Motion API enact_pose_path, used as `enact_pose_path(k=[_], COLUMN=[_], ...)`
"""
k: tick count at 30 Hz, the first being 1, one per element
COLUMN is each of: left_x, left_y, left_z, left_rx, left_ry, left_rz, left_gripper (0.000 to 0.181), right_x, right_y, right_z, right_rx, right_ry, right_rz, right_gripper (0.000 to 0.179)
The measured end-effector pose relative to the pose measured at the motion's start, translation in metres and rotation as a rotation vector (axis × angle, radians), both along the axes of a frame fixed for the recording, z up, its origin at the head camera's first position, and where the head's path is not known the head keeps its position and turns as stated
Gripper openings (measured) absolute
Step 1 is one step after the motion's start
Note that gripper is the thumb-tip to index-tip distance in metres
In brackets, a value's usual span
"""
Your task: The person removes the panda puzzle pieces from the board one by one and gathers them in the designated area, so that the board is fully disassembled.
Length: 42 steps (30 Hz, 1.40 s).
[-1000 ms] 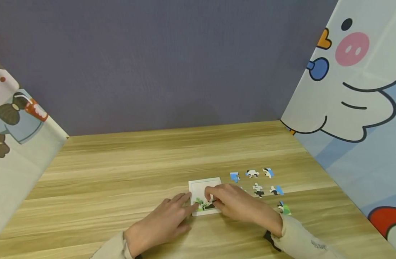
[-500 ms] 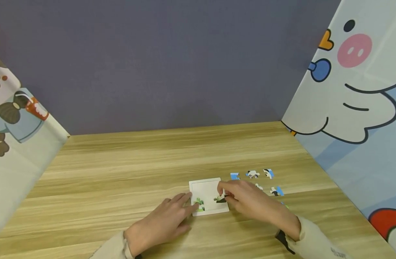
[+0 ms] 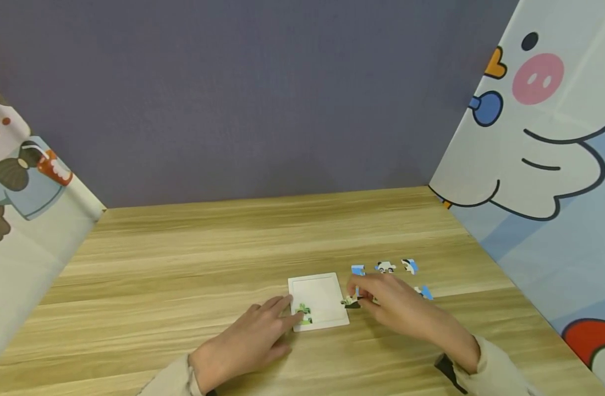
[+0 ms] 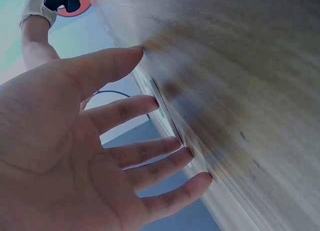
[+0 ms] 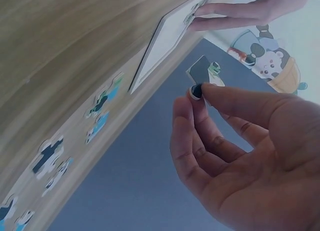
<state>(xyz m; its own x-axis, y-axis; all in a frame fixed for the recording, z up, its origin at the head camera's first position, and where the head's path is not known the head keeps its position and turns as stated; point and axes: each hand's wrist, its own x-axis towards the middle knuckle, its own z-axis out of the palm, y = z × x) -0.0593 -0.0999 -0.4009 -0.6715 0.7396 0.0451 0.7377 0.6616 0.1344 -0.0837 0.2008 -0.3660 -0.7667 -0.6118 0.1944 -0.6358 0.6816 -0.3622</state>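
Note:
A square white puzzle tray lies on the table, with a green puzzle piece in its near left corner. My left hand rests with spread fingers at the tray's left side, one fingertip on the green piece. In the left wrist view, those fingers reach the tray edge nearly straight. Thumb and fingers of my right hand pinch a black, white and green puzzle piece at the tray's right edge. The right wrist view shows this pinched piece raised above the table.
Loose puzzle pieces lie right of the tray: a blue one, a panda-face one, a blue-and-white one and others partly behind my right hand. A dark grey panel stands behind the table, with printed cartoon panels on both sides.
My right hand has drawn the pinched piece away from beside the green corner piece and carried it rightward to the tray's right edge. My left hand has stayed in place.

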Motion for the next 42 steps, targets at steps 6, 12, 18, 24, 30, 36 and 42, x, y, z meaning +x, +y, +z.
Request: enact_pose_path(k=[6, 12, 18, 24, 30, 36, 42], left_x=[0.001, 0.001, 0.001, -0.001, -0.002, -0.003, -0.003], left_y=[-0.001, -0.001, -0.001, 0.0, -0.001, -0.002, -0.001], left_z=[-0.001, 0.0, 0.001, -0.001, 0.0, 0.0, -0.001], left_rx=[-0.009, 0.002, 0.001, -0.001, -0.001, -0.001, 0.008], left_ry=[0.002, -0.002, -0.008, -0.01, -0.01, -0.001, -0.002], left_rz=[-0.001, -0.009, -0.005, -0.005, -0.013, -0.017, -0.018], left_gripper=[0.051, 0.051, 0.051, 0.051, 0.051, 0.051, 0.051], right_x=[0.003, 0.002, 0.001, 0.001, 0.001, -0.001, 0.0], right_y=[0.014, 0.036, 0.058, 0.075, 0.084, 0.089, 0.09], right_z=[0.0, 0.001, 0.0, -0.005, -0.013, -0.022, -0.027], right_rx=[-0.032, -0.082, -0.053, -0.053, -0.04, -0.057, -0.066], right_ry=[-0.065, -0.107, -0.158, -0.226, -0.313, -0.366, -0.4], right_rz=[-0.035, -0.024, -0.074, -0.074, -0.061, -0.035, -0.037], right_gripper=[0.032, 0.033, 0.031, 0.028, 0.025, 0.026, 0.024])
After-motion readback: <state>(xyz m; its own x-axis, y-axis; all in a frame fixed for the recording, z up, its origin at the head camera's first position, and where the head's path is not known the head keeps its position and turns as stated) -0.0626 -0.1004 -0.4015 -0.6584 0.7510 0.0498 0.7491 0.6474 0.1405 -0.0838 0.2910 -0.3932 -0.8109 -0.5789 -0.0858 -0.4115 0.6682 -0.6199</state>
